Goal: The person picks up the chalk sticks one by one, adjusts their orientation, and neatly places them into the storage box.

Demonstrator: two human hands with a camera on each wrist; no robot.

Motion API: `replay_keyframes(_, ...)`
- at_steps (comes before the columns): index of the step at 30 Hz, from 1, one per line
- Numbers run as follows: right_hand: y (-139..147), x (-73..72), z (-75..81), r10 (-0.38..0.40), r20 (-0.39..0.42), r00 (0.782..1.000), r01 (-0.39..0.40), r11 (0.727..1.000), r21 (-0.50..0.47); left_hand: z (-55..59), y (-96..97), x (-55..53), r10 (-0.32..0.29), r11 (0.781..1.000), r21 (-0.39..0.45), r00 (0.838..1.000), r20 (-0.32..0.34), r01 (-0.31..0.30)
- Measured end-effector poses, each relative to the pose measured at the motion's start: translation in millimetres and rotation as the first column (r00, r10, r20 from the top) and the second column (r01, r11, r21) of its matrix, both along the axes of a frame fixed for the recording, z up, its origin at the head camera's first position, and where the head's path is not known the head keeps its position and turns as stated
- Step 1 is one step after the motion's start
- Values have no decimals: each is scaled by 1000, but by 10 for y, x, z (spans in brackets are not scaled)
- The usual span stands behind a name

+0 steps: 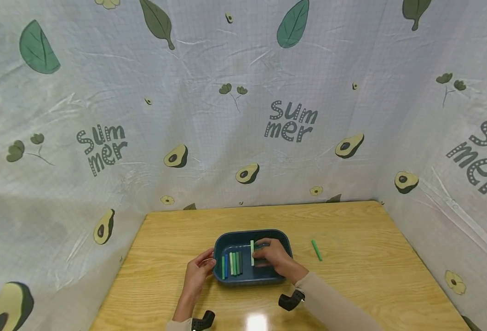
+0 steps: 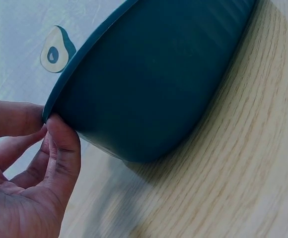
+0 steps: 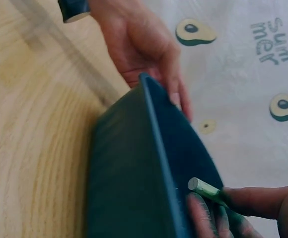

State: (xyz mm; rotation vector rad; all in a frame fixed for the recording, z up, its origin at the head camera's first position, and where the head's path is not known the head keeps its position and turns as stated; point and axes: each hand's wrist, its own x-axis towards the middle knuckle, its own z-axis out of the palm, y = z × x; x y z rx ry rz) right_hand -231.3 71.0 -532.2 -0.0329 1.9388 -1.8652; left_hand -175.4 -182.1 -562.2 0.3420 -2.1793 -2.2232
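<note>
A dark blue plastic basin stands on the wooden table. My left hand pinches its left rim between thumb and fingers, plain in the left wrist view, where the basin's outer wall fills the middle. My right hand reaches inside over the basin's right half. Between its thumb and fingers it holds a pale green chalk stick, whose round end shows in the right wrist view. Several chalk sticks, in greens and blue, lie side by side in the basin's left half. Green smudges mark the right fingers.
One bright green chalk stick lies on the table to the right of the basin. The wooden tabletop ends at the back against a hanging white sheet printed with avocados and leaves. More of that sheet hangs along both sides.
</note>
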Motion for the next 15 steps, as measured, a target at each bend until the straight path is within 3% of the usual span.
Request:
replay_keyframes(5, -65, -10, -85, 20, 22, 1000, -21, 999, 25, -14, -1, 3, -2, 1000, -11, 1000, -21, 2)
replay_keyframes(15, -166, -25, -199, 8, 45, 999, -12, 997, 75, 3, 1, 18, 8, 1000, -4, 1000, 9, -8)
